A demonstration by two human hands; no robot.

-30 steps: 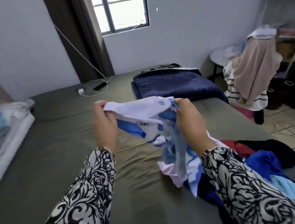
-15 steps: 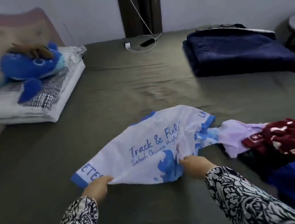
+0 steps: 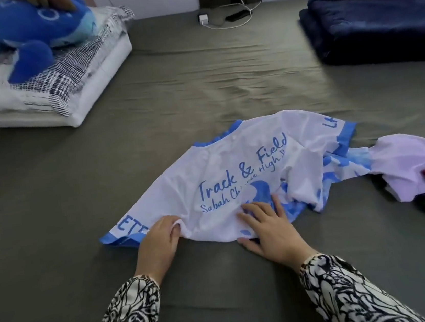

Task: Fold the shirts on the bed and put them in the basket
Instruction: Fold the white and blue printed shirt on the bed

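The left hand [image 3: 159, 241] pinches the near hem of the white and blue shirt [image 3: 225, 183] with curled fingers [image 3: 175, 225]; the right hand [image 3: 268, 230] presses flat on it, fingers straight. The shirt lies crumpled at frame centre on the grey bed [image 3: 196, 82]. More shirts [image 3: 420, 164] pile at right, a navy blanket [image 3: 376, 25] upper right, a blue plush [image 3: 37, 29] upper left

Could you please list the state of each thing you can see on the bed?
White and blue shirt: spread on the bed, wrinkled, unfolded.
Left hand: pinches the shirt's near edge.
Right hand: pressed flat on the shirt.
Clothes pile: unfolded.
Navy blanket: folded.
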